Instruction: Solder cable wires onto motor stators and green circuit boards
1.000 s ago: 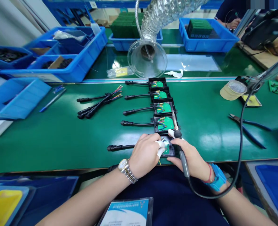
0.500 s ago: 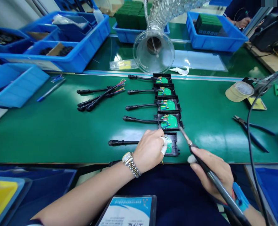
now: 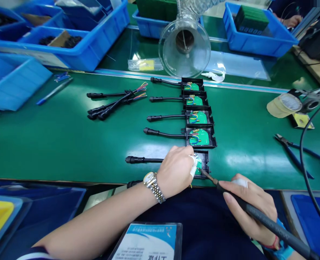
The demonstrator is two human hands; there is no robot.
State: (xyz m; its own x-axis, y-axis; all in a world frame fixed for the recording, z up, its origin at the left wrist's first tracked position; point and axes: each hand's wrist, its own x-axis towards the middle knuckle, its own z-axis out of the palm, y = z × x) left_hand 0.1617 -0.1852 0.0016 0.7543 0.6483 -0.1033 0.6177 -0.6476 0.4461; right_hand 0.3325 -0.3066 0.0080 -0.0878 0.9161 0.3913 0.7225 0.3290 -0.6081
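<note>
My right hand (image 3: 253,206) grips a soldering iron (image 3: 246,207) by its dark handle. The iron's tip meets the green circuit board (image 3: 199,168) in the nearest black plastic case (image 3: 205,159), close to my left fingertips. My left hand (image 3: 177,168) is closed over the left part of this case and seems to pinch the thin wires of a black cable (image 3: 146,160); its fingertips are largely hidden. A yellow wire end (image 3: 191,186) sticks out below it. White finger covers show on both hands. Beyond them, several cases with wired boards (image 3: 199,137) stand in a column.
Loose black cables (image 3: 116,103) with bared wires lie left of the column. Pliers (image 3: 292,151) and a cream-coloured round container (image 3: 283,105) are at the right. A clear fume funnel (image 3: 185,50) hangs behind the cases. Blue bins (image 3: 81,54) line the back; another person's hand (image 3: 292,21) is far right.
The soldering iron in my right hand has moved down and left, from beside the second-nearest case to the nearest board. My left hand stays at that board. The whole view has shifted slightly.
</note>
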